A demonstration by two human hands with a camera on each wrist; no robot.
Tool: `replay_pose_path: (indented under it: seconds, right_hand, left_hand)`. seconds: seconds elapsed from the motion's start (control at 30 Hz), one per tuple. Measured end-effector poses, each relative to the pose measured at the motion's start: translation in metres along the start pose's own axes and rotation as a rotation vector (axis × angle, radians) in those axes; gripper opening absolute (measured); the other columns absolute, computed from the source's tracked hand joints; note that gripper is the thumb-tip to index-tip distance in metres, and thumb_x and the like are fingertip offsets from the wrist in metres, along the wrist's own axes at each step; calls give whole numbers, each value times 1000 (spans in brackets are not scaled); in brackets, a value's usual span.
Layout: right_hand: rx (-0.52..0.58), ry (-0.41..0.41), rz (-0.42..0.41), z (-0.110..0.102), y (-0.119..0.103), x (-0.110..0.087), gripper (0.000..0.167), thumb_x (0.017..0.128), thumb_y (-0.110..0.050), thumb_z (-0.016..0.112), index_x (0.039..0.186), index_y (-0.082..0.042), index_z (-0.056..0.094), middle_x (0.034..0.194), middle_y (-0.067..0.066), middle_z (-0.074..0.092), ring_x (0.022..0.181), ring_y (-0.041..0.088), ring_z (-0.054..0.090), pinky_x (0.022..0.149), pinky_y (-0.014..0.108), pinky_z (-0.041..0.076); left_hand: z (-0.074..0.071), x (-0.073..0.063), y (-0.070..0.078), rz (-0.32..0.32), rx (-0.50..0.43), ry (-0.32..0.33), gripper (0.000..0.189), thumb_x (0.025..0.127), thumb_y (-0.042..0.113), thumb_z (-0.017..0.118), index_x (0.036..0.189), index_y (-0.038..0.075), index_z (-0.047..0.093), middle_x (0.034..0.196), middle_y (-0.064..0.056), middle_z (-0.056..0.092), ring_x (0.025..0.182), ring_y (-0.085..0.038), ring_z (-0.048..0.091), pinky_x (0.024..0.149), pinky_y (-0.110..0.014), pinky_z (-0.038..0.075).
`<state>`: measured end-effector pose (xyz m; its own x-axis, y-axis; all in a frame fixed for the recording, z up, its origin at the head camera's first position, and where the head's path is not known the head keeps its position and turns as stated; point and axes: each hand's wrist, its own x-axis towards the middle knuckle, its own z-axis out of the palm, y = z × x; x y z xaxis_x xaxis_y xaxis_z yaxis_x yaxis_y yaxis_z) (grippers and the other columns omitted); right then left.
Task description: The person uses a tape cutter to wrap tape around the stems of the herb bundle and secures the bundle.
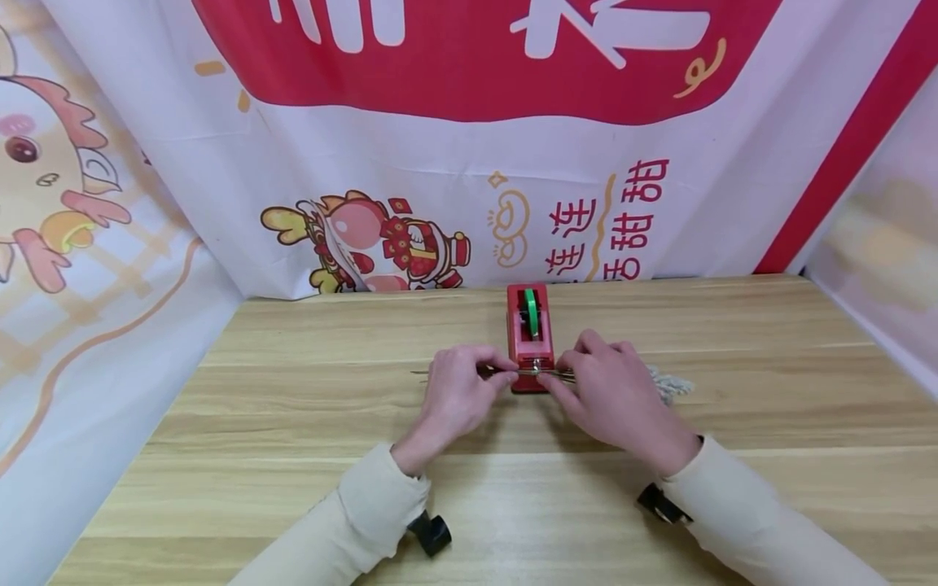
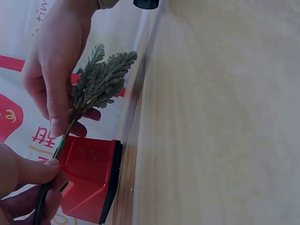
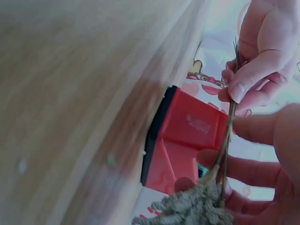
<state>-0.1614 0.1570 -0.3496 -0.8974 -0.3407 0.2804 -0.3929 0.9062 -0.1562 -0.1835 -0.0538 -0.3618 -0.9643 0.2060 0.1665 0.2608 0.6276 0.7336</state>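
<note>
A small bunch of dried flowers [image 1: 670, 385] with grey-green heads lies level across the front of a red tape dispenser [image 1: 518, 346], heads to the right. My left hand [image 1: 458, 387] pinches the thin stems between thumb and fingers just left of the dispenser. On the other side my right hand [image 1: 611, 395] holds the stems nearer the heads, thumb on one side and fingers behind. In the left wrist view a bit of green tape [image 2: 62, 142] shows on the stems between both hands. A green tape roll [image 1: 531, 313] sits in the dispenser.
The dispenser stands near the back of a wood-grain table [image 1: 293, 423]. Behind it hangs a printed white and red cloth [image 1: 454, 146], with more cloth at both sides. Black camera mounts [image 1: 431, 533] are strapped to both wrists.
</note>
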Motion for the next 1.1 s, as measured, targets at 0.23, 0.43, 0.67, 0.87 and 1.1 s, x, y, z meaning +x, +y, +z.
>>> replay_pose_path:
  seconds: [0.23, 0.43, 0.67, 0.87, 1.1]
  right_hand:
    - [229, -73, 147, 2, 2, 10, 43, 102, -43, 70, 68, -17, 70, 59, -2, 52, 56, 15, 46, 59, 32, 38]
    - [337, -135, 232, 0, 2, 13, 43, 102, -43, 69, 69, -16, 71, 52, -5, 45, 51, 15, 44, 59, 32, 34]
    - [398, -147, 290, 2, 5, 16, 34, 98, -46, 74, 85, -16, 84, 57, -4, 55, 56, 16, 48, 63, 32, 35]
    - [436, -161, 313, 3, 7, 19, 32, 98, -44, 76, 85, -16, 85, 60, -3, 63, 58, 18, 52, 67, 34, 35]
    - [443, -174, 324, 4, 8, 21, 30, 98, -43, 75, 88, -16, 85, 65, 1, 70, 64, 19, 54, 75, 36, 33]
  left_hand:
    - [3, 1, -1, 22, -5, -5, 4, 93, 18, 84, 96, 20, 84, 94, 2, 83, 58, -7, 44, 63, -25, 37]
    - [3, 1, -1, 14, -16, -22, 3, 94, 17, 83, 97, 19, 84, 95, 2, 83, 64, -7, 50, 64, -24, 39]
    - [0, 5, -1, 12, -12, -69, 4, 98, 19, 77, 100, 18, 80, 97, 2, 81, 73, -9, 59, 71, -28, 47]
    - [-3, 16, 5, -36, -78, -82, 14, 102, 26, 71, 111, 16, 77, 104, -1, 80, 77, -14, 72, 72, -31, 56]
    - [3, 31, 13, -52, -49, -106, 19, 99, 38, 76, 102, 20, 84, 98, 4, 78, 83, -13, 65, 67, -29, 49]
